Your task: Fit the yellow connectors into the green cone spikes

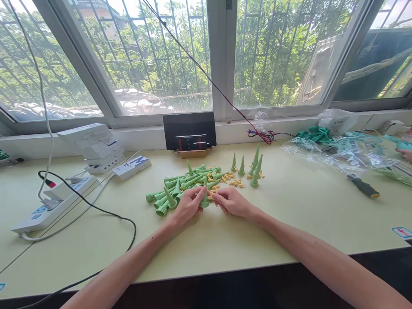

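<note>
My left hand [190, 204] grips a green plastic spike [204, 200], a cone with a round collar, its point upward. Close on its right, my right hand [232, 201] pinches a small yellow plastic valve [211, 195] against or just beside the spike's side; whether it is inserted I cannot tell. Behind and left of my hands lies a heap of green spikes [170, 189], several on their sides and some upright. Loose yellow valves [237, 183] are scattered beyond my right hand. Farther right, several green spikes [256, 171] stand upright, some with yellow pieces at their sides.
A tablet [189, 128] leans near the window. White boxes [101, 148] and a power strip [61, 201] with cables lie left. Clear plastic bags [337, 148] and a dark-handled tool [363, 186] lie right. Another person's hand [404, 154] shows at the right edge.
</note>
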{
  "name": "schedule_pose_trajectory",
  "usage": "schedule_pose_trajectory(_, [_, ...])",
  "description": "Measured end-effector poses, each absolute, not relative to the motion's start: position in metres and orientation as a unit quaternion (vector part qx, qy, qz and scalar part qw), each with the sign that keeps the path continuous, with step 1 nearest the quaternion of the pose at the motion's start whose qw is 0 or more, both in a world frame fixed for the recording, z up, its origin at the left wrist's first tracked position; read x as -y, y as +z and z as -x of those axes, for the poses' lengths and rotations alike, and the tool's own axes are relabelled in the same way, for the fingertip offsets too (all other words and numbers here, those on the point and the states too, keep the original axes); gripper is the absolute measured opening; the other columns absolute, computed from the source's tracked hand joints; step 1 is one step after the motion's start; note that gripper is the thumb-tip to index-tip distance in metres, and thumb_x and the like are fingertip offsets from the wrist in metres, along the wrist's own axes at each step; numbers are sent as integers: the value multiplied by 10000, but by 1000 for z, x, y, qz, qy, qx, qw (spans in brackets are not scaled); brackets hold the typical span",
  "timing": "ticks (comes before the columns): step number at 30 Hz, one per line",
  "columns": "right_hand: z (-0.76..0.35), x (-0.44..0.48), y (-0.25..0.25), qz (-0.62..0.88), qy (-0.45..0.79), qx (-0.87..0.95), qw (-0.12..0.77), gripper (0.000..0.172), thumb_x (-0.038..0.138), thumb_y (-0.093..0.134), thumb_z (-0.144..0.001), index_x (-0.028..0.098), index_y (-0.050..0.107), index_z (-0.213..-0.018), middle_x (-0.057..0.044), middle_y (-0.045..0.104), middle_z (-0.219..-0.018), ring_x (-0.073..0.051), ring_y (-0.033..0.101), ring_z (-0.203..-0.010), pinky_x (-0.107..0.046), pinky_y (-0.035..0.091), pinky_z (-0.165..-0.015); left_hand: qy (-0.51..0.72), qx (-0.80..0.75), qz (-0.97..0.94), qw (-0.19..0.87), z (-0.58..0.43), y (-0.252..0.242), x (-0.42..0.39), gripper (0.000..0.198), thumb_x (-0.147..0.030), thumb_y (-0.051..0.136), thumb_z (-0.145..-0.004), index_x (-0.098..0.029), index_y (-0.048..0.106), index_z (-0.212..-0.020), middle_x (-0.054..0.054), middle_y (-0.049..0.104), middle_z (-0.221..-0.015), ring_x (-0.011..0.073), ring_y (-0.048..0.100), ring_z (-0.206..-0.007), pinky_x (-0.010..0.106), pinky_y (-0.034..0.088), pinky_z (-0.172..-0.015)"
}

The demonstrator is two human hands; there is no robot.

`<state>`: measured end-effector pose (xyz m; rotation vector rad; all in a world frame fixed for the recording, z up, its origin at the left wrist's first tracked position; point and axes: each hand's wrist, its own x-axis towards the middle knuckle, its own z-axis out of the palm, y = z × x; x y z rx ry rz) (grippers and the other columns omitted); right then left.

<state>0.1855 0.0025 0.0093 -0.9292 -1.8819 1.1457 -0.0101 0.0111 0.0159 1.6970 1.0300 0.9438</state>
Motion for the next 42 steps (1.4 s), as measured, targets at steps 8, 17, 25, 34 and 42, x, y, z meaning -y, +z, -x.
schedule_pose_trajectory(8, [-185,-3,8,366,455,719,377,476,533,448,-961,186,505,-641,54,410,-442,-96,382,-424,-241,312,-473,400,-403,-675,472,8,20,-9,481,-569,469,-938,-142,601,-761,-9,531,-578,85,454,-431,222,422,-439])
schedule_pose_trajectory(17, [-185,-5,5,372,476,677,421,461,524,445,-964,196,480,-641,64,404,-443,-88,378,-389,-233,325,-439,385,-384,-693,475,8,24,-5,388,-459,650,-862,-153,635,-1101,27,642,-781,101,524,-511,230,432,-448])
schedule_pose_trajectory(25, [-185,-7,6,379,459,668,447,462,535,447,-963,194,493,-654,64,413,-433,-92,386,-398,-239,345,-458,383,-367,-703,474,7,24,-5,419,-382,693,-843,-149,605,-1180,43,657,-845,135,582,-631,242,504,-507])
schedule_pose_trajectory(34, [-185,-4,7,382,356,718,459,327,463,542,-931,180,577,-770,7,561,-671,-107,441,-545,-248,351,-519,374,-373,-709,466,7,18,-8,443,-411,665,-863,-161,563,-1214,95,652,-1041,155,636,-698,224,514,-446])
schedule_pose_trajectory(42, [-185,-2,4,374,271,761,455,209,337,573,-898,191,543,-752,24,506,-636,-109,425,-558,-248,349,-539,345,-371,-713,484,8,12,-9,508,-469,633,-880,-196,505,-1289,145,663,-1179,107,642,-511,174,446,-340])
